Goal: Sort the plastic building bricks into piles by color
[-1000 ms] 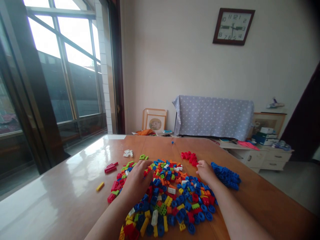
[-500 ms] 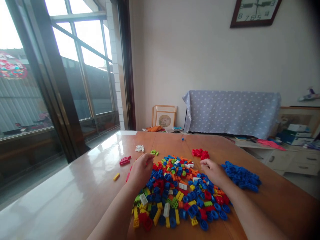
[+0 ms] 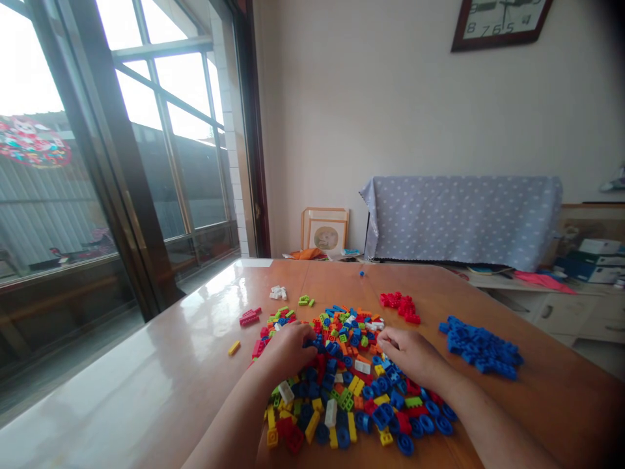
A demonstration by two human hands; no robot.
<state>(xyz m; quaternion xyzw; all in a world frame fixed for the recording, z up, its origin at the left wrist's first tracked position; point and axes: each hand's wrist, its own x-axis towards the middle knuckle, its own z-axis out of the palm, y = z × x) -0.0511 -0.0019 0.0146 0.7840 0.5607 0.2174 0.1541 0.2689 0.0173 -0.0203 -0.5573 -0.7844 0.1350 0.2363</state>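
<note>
A heap of mixed toy building bricks in blue, red, yellow, green, orange and white covers the near middle of the table. Over its left part is my left hand, fingers curled down toward blue bricks; what sits between thumb and fingers is hidden. At the heap's right edge my right hand is closed, fingertips pressed together beside orange and blue bricks. Whether it pinches a brick cannot be made out. Beyond the right hand lie a pile of red bricks and a larger pile of blue bricks.
Small groups of white bricks, green bricks and pink-red bricks lie beyond the heap. A single yellow brick is at the left, and one small blue piece near the far edge. A cloth-covered object stands behind.
Both hands have drawn nearer and lower onto the heap, the right one away from the red pile. A red brick shows at that pile's near end, where the hand was. The view shifted slightly.
</note>
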